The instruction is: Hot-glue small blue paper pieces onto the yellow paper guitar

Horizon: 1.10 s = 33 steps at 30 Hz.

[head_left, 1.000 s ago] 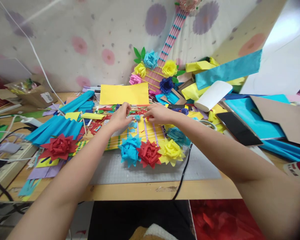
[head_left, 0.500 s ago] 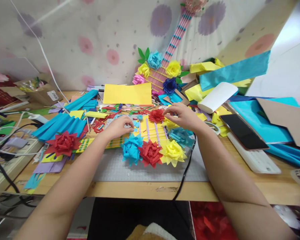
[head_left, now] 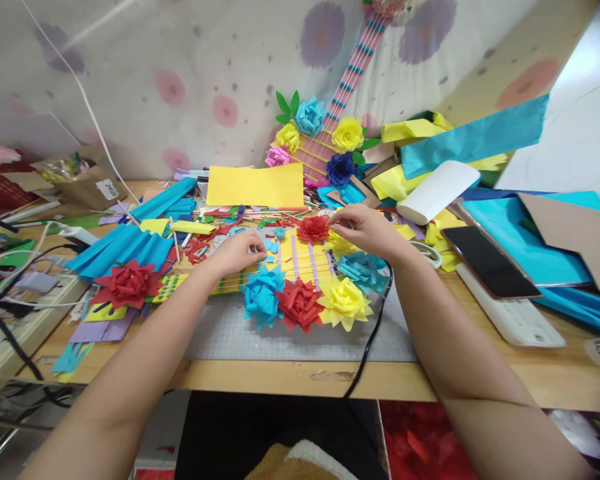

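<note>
A yellow paper guitar (head_left: 303, 257) lies across the table, with purple strips, pale strings and a neck running left. Paper flowers edge its body: a blue flower (head_left: 263, 295), a lower red flower (head_left: 301, 305), a yellow flower (head_left: 346, 303), a teal flower (head_left: 363, 270) and an upper red flower (head_left: 314, 229). My left hand (head_left: 239, 253) is closed in a pinch over the guitar where neck and body meet, beside small blue paper bits (head_left: 269, 245); whatever its fingertips hold is hidden. My right hand (head_left: 363, 230) has its fingertips closed at the upper red flower's right edge.
A grey cutting mat (head_left: 300, 347) lies under the guitar. Behind stand a yellow card (head_left: 255, 185) and a pink paper guitar (head_left: 347, 87). A phone (head_left: 490, 262), a white case (head_left: 439, 192) and coloured paper lie right. A black cable (head_left: 373, 347) crosses the table edge.
The right hand's fingertips have drawn closer together at the upper red flower. My left hand stays almost in place. The whole view has shifted slightly.
</note>
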Tool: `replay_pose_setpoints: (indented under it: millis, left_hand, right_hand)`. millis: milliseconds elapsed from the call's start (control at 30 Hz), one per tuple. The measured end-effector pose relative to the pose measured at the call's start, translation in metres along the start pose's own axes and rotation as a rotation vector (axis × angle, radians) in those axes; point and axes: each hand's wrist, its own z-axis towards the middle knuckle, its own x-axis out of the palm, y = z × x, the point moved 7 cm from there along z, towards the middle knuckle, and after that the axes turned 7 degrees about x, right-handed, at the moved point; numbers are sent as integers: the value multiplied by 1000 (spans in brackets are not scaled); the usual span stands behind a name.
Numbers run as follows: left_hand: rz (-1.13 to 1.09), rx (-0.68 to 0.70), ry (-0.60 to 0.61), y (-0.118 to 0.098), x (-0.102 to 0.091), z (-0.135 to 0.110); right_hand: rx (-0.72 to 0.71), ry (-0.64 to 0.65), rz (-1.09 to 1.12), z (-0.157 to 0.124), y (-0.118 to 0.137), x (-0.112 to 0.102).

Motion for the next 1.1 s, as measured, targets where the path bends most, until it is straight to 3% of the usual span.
replay_pose_setpoints:
  millis: [367, 567, 1100]
  left_hand:
    - [-46, 19, -16, 2, 0, -2]
    - [-75, 31, 55, -4, 0, 2]
    - [10, 75, 77, -2, 4, 6]
  right_hand:
    - [-54, 44, 6, 1, 7, 18]
    - [-63, 42, 19, 1, 8, 19]
    - [-87, 31, 28, 0, 15, 18]
